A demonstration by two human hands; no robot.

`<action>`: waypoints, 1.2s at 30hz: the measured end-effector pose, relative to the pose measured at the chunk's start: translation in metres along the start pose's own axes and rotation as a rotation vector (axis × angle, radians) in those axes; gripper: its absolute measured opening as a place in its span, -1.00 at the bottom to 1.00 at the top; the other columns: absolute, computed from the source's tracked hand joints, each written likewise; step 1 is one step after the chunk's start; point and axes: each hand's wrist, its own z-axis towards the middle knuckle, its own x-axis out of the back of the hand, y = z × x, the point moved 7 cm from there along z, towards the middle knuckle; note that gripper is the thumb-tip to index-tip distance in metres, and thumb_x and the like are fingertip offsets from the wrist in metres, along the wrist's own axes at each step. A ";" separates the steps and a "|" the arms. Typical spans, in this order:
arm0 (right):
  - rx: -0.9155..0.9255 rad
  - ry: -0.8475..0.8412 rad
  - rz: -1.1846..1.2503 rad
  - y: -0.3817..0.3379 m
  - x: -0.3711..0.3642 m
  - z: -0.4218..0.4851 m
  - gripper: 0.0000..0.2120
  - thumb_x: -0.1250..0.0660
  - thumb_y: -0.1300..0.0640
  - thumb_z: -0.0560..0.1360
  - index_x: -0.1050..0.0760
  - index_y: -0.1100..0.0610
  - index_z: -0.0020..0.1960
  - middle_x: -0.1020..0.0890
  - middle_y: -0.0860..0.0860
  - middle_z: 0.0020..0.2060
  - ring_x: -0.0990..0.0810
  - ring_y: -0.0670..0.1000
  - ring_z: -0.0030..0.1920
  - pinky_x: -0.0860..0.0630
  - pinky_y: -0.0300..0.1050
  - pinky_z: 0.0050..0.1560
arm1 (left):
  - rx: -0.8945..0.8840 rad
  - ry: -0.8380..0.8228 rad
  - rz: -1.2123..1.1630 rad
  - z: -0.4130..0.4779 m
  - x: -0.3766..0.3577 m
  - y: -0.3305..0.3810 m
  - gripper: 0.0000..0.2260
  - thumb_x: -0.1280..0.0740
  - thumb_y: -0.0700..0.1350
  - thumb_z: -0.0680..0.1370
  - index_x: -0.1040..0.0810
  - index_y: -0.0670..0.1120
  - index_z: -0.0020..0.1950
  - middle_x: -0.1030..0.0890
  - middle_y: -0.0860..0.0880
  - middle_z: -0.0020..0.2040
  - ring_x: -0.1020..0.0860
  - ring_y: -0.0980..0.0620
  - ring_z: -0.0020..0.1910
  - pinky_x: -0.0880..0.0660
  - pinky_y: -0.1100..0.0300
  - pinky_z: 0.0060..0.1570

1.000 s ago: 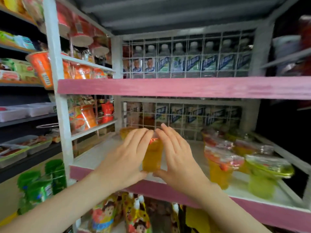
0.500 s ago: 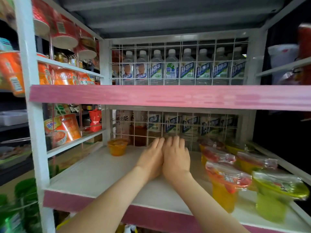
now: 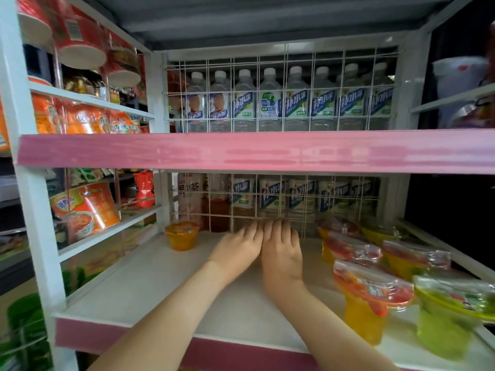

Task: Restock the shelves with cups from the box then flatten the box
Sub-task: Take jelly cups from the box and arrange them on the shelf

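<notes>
Reaching left hand [image 3: 238, 247] and right hand [image 3: 281, 250], touching, deep onto the shelf [image 3: 150, 285] near the wire grid [image 3: 302, 210], grip impossible to tell with any cup hidden beneath, 1 orange cup [image 3: 182, 235] standing back-left, risking the right forearm toppling the crowded cups [image 3: 372, 293] alongside.

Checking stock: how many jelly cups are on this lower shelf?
7. One orange cup at the back left; six at the right in two columns, red-lidded cup and green cup frontmost. The left hand and right hand may hide another.

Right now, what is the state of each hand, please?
Left hand: cannot be told; palm side hidden.
Right hand: cannot be told; palm side hidden.
</notes>
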 end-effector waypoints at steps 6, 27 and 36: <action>-0.026 -0.006 -0.064 0.004 -0.008 0.005 -0.74 -0.36 0.24 0.29 -0.64 0.21 -0.03 -0.65 0.19 -0.09 -0.62 0.18 -0.03 -0.50 0.07 0.07 | 0.047 0.021 0.005 0.011 -0.018 -0.001 -0.70 -0.12 -0.28 0.34 -0.65 -0.18 -0.18 -0.65 -0.10 -0.27 -0.61 0.05 -0.43 -0.47 0.28 -0.60; -0.162 -0.077 0.038 0.026 -0.011 0.013 -0.61 -0.31 0.23 0.33 -0.58 0.26 0.14 -0.60 0.25 0.07 -0.56 0.24 0.12 -0.48 0.16 0.18 | 0.292 -0.230 -0.404 0.024 -0.027 0.007 -0.54 -0.08 -0.27 0.60 -0.16 -0.11 0.50 -0.29 -0.10 0.45 -0.41 -0.09 0.32 -0.38 0.06 0.25; 0.348 -0.041 0.396 -0.094 0.102 -0.076 -0.34 -0.49 0.23 0.26 -0.40 0.34 0.31 -0.51 0.25 0.19 -0.46 0.25 0.26 -0.44 0.09 0.22 | 0.526 -0.245 -0.294 -0.163 0.104 -0.044 -0.57 -0.19 -0.03 0.60 -0.25 -0.02 0.47 -0.36 0.08 0.41 -0.37 0.09 0.33 -0.41 0.18 0.16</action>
